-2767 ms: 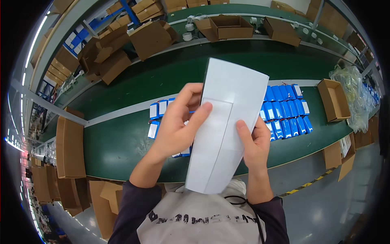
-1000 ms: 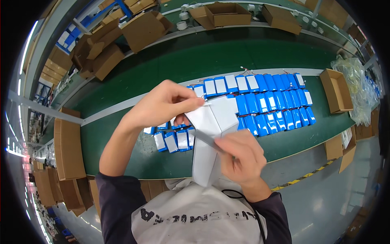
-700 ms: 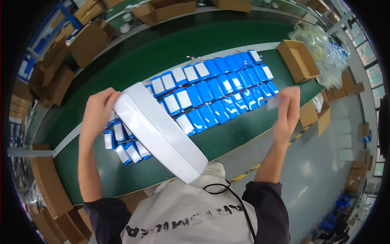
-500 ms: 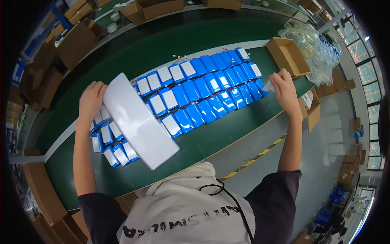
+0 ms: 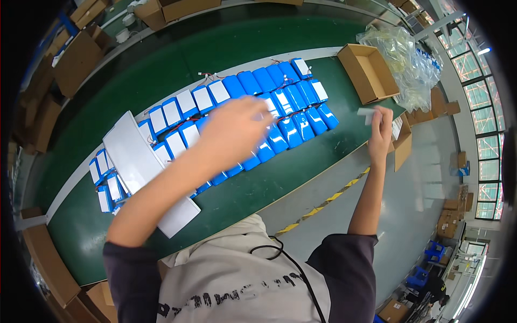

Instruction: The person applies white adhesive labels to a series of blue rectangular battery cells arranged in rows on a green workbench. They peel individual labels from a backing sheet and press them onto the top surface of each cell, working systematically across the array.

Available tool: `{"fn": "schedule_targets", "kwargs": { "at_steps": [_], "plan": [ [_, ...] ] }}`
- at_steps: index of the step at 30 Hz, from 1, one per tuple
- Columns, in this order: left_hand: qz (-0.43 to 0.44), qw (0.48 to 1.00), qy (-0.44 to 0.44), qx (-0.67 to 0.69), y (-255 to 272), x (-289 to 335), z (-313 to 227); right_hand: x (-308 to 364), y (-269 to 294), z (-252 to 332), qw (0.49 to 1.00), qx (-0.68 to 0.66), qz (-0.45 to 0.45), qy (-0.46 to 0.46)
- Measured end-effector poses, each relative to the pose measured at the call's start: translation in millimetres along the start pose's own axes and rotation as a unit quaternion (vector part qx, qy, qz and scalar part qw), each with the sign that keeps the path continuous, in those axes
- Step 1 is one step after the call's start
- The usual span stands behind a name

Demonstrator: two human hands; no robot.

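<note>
Rows of blue-wrapped battery packs [image 5: 289, 132] with thin red and black leads lie across the green table. Several packs bear white rectangles [image 5: 187, 102] on top. My left hand [image 5: 237, 129], smeared by motion, is over the middle of the rows, its fingers unclear. Past the right end of the rows, my right hand [image 5: 381, 132] pinches a small white strip [image 5: 366, 112]. A long white glossy sheet [image 5: 131, 153] lies slantwise over the packs on the left and partly hides them. My left forearm passes over part of it.
An open cardboard box [image 5: 371, 75] stands at the table's far right, with clear plastic bags [image 5: 404, 59] beyond it. Another open carton [image 5: 401, 142] sits beside the right table edge. Yellow-and-black tape [image 5: 323, 204] marks the floor. More cartons [image 5: 81, 62] stand at far left.
My left hand has let go of the white sheet and moved right over the packs. The sheet now rests farther left. My right hand still holds the white strip, now turned more level.
</note>
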State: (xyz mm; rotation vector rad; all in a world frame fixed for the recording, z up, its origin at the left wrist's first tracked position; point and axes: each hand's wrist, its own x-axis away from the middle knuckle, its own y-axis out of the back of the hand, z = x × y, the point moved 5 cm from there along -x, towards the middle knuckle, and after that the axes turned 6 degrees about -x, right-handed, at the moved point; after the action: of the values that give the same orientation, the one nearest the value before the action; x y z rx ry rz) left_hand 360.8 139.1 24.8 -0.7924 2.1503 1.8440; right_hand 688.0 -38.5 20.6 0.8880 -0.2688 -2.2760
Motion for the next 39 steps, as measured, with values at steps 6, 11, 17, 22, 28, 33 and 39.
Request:
{"fn": "schedule_targets", "kwargs": {
  "at_steps": [6,11,17,22,28,33,39],
  "plan": [
    [-0.054,0.995,-0.061,-0.062,-110,-87,-74,39,19,36,0.998,0.063,-0.015,-0.004],
    [0.064,0.981,-0.176,0.039,-146,-84,-84,45,17,30,0.991,0.132,0.037,0.005],
    [0.040,0.967,-0.220,0.120,-108,-68,-73,30,-20,20,0.974,0.174,0.145,0.025],
    [0.025,0.985,-0.091,0.147,-98,-55,-59,28,-38,29,0.955,0.200,0.204,0.075],
    [-0.001,0.985,-0.130,0.116,-97,-56,-74,24,-45,33,0.940,0.231,0.233,0.098],
    [0.001,0.988,-0.112,0.103,-102,-56,-75,20,-43,30,0.938,0.230,0.237,0.106],
    [0.036,0.991,-0.125,0.040,-103,-56,-81,24,-45,25,0.930,0.265,0.220,0.127]
  ]
}}
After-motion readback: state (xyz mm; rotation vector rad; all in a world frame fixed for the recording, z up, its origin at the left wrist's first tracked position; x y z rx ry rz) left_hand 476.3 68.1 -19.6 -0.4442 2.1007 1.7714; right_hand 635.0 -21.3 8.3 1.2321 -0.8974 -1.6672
